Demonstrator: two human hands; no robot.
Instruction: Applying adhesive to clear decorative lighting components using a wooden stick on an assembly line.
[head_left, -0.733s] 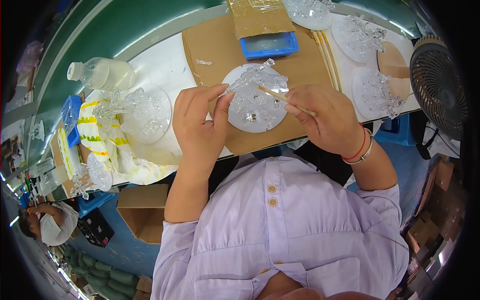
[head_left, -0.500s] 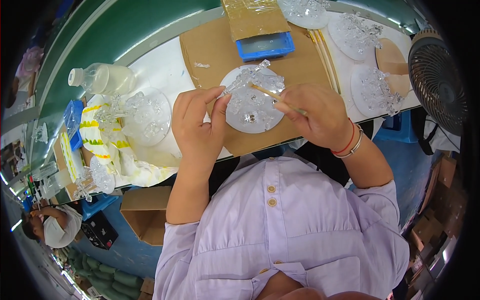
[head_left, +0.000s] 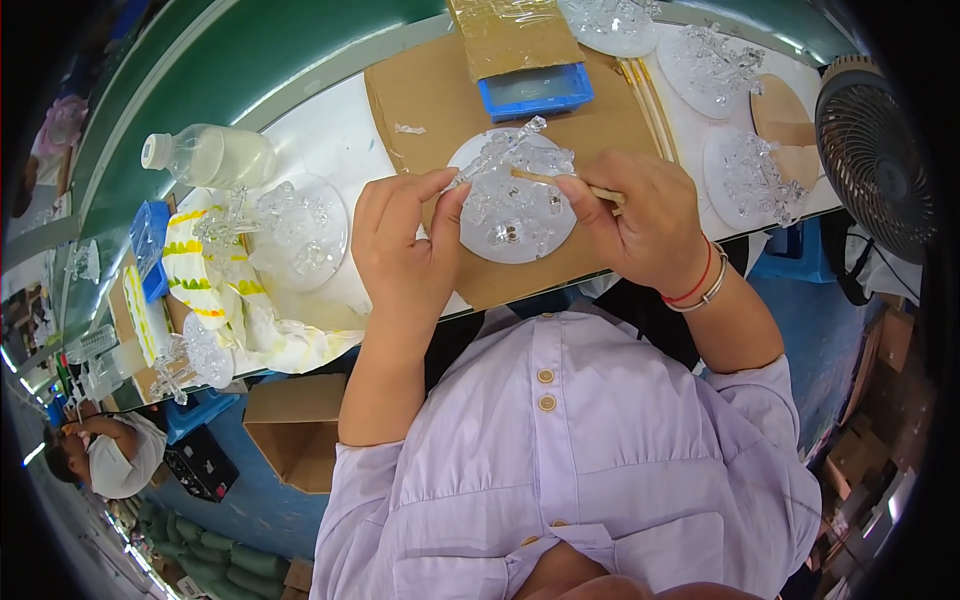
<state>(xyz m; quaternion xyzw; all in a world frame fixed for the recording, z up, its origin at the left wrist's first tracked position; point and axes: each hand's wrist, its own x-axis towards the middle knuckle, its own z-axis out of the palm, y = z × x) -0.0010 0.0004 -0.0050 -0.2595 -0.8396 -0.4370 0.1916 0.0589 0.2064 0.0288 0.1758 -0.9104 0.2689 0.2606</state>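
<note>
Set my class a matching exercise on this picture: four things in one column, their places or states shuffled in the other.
Things
1. Thin tan stick
2. Clear bottle with white cap
3. Round black fan
4. Shallow blue plastic tray

Places or states
A. Near the picture's right edge
B. Held in the right hand
C. Partly covered by brown cardboard
D. Left of the left hand

Pairs: 1-B, 2-D, 3-A, 4-C

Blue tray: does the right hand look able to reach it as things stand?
Probably yes: the right hand holds only a stick, and nothing visible blocks the near part of the blue tray, just beyond the clear ornament. Taped cardboard seems to cover its far part.
</note>
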